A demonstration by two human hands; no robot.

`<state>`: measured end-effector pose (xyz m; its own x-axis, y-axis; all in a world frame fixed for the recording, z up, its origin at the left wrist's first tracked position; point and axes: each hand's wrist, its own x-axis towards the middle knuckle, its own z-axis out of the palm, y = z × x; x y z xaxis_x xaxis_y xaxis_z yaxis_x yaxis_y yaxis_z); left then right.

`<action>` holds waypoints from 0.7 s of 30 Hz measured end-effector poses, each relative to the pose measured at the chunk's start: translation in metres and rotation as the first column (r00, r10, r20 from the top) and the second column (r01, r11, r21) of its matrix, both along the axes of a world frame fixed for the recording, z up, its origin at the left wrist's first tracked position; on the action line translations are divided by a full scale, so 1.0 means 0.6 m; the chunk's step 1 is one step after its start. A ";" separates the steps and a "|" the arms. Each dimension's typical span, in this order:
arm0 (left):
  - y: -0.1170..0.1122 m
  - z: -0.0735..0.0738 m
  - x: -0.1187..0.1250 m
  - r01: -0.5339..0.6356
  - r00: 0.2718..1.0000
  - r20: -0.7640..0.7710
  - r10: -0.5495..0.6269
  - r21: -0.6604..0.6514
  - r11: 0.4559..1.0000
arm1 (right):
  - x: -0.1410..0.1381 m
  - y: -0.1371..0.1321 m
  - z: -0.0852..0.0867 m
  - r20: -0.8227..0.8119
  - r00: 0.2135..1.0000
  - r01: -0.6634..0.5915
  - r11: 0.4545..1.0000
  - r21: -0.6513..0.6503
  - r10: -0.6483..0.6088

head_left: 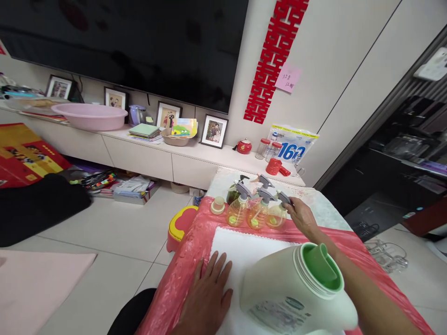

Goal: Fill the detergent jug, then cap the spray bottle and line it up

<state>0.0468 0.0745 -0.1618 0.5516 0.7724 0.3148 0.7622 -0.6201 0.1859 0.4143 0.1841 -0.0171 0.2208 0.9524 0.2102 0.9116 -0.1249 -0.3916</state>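
My right hand (303,216) reaches across the table, its fingers closed on the grey trigger head of the rightmost spray bottle (277,218). That bottle stands upright beside several other spray bottles, among them a clear one (236,214) with yellowish liquid. Fingers outstretched, my left hand (209,293) rests flat on a white cloth (228,242). Close to me stands a large pale detergent jug (279,284); its cap is off and a green pouring spout (323,267) shows in the neck. A pale cap (218,204) sits left of the bottles.
Red plastic sheeting (188,251) covers the table. A red and yellow stool (181,225) stands at its left. Beyond it, a low cabinet (146,151) carries photo frames, a pink basin (91,116), jars and a blue-and-white bag (291,146).
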 end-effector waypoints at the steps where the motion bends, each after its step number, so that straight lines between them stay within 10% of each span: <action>1: 0.001 0.002 0.000 0.000 1.000 -0.003 0.000 -0.010 1.000 | 0.000 0.000 0.002 0.008 1.000 -0.001 1.000 -0.006 0.001; 14: 0.002 0.015 -0.001 -0.012 1.000 0.004 0.013 -0.131 0.991 | 0.012 -0.044 0.023 -0.316 0.943 0.137 0.988 0.073 -0.107; 21: -0.001 0.029 0.003 -0.033 0.999 -0.031 0.028 -0.169 0.985 | -0.007 -0.211 0.019 -0.669 0.740 0.222 0.963 0.151 -0.066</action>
<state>0.0487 0.0739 -0.1442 0.5340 0.8298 0.1619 0.7867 -0.5578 0.2643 0.4099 0.0576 -0.0055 0.5083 0.8482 0.1487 0.3987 -0.0787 -0.9137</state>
